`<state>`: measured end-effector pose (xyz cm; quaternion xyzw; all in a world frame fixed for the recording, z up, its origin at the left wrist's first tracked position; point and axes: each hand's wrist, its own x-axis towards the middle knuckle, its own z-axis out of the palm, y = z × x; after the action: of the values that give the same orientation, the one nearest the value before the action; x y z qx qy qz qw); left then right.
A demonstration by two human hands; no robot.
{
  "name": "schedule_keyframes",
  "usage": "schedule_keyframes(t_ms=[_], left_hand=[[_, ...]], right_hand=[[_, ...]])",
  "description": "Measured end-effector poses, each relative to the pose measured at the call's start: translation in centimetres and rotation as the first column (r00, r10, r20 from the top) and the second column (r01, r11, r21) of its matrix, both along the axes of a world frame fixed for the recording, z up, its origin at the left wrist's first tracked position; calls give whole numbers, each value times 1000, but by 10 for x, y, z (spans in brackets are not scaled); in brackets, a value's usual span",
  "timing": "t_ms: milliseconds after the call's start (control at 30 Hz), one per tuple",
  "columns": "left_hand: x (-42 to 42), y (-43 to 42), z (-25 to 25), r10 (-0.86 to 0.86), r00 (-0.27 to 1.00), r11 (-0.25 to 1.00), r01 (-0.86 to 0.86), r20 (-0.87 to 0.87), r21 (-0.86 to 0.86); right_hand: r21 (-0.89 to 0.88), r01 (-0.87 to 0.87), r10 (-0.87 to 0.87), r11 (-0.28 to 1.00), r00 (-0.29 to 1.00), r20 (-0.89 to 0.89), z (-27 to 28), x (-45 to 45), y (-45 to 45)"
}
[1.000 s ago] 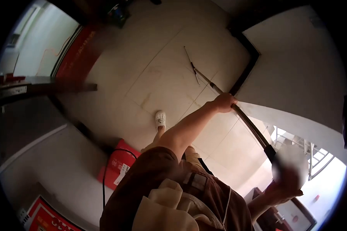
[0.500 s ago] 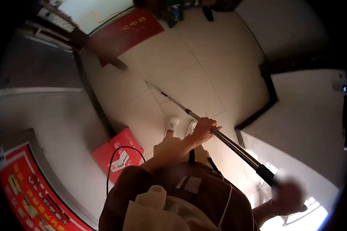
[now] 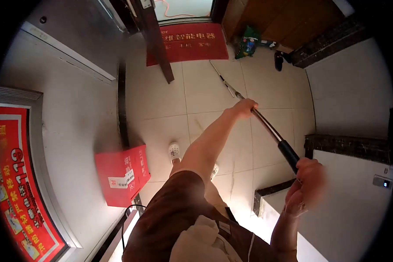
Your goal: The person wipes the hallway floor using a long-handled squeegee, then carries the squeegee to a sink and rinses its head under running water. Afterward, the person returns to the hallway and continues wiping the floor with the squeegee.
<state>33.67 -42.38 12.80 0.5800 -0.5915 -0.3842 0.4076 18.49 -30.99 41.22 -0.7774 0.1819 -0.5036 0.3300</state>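
A long metal pole (image 3: 267,124) with a black grip (image 3: 288,155) slants across my view. At its far end a thin, pale bar-like head (image 3: 217,70) rests on the tiles near the red mat; whether it is a mop or a squeegee, I cannot tell. My left hand (image 3: 244,108) is wrapped round the middle of the pole. Higher up, my right hand (image 3: 309,177) closes round the end of the black grip, partly blurred. A pale cloth (image 3: 196,242) hangs against my brown clothing.
A red mat (image 3: 192,48) with gold lettering lies at the doorway, beside a dark open door (image 3: 157,43). Green bag (image 3: 247,42) and black shoes (image 3: 278,61) stand far right. A red box (image 3: 122,177) is by the left wall. White cabinet (image 3: 349,174) stands right.
My view has swung, and the mat and doorway now show more fully. My left arm reaches further forward, and the pole's head is closer to the mat. Both hands keep hold of the pole.
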Motion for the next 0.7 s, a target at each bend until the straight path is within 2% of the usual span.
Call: schedule_keyframes(t_ms=[67,100,167,267,333,433,500,567,600,633,667,700], left_hand=[[25,-7,-4,42,995,992,-32,85,-119],[34,-3,-3,103,994,984,-96,38,-147],[44,20,2,233,970,953,-242,-70,-180],[60,45,5,312,943,893,-332,-113,-305],[69,64,18,400,908,837,-416,-121,-356],[75,92,37,491,863,764,-492,-116,-417],[67,115,49,507,848,776,-526,-152,-348],[62,146,66,533,829,780,-559,-169,-281],[57,162,71,536,829,797,-559,-159,-228],[52,176,74,540,830,786,-556,-138,-270],[48,193,82,514,851,823,-526,-112,-216],[46,208,88,493,863,842,-506,-114,-186]], right_hand=[[66,-75,74,995,997,29,0,19,-8],[105,-105,102,989,994,34,1,31,-4],[44,183,-173,982,970,-170,-5,38,8],[88,169,-149,982,970,-192,2,42,13],[121,-24,28,992,999,-27,27,81,15],[189,-120,160,975,963,-215,56,68,21],[211,-200,223,957,970,-93,66,50,21],[6,104,-92,995,909,-407,83,-14,35],[31,80,-61,996,914,-402,88,-11,38],[56,57,-30,997,918,-396,93,-8,41],[215,-142,192,966,954,-231,103,18,44],[334,-349,381,876,924,-34,113,46,51]])
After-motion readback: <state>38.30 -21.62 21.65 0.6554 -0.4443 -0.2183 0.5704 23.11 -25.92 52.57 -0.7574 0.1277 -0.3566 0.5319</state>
